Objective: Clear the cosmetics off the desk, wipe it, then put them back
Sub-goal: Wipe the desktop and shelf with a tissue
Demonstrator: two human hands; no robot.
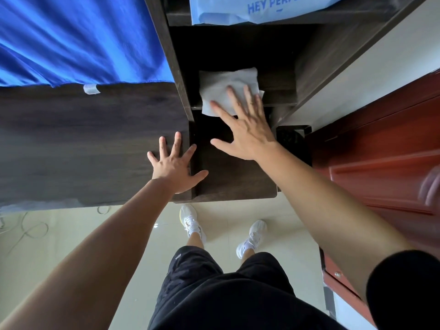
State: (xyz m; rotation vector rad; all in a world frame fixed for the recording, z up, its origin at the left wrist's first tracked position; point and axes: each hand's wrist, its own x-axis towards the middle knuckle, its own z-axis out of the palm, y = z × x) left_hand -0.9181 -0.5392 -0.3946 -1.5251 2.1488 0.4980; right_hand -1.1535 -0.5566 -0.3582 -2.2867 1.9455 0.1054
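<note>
White cloth lies under the right hand, fingers flat; left hand splayed, seemingly pressing the desk.

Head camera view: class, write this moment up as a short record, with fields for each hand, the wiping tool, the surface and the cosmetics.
left hand: flat, fingers spread, resting on the dark desk top
right hand: fingers straight, pressing on the white wipe
white wipe: lies on a shelf in the desk's open compartment, partly over its front edge
cosmetics: none in view
nearby: blue cloth at the desk's back left; light blue bag higher up, above the wipe
</note>
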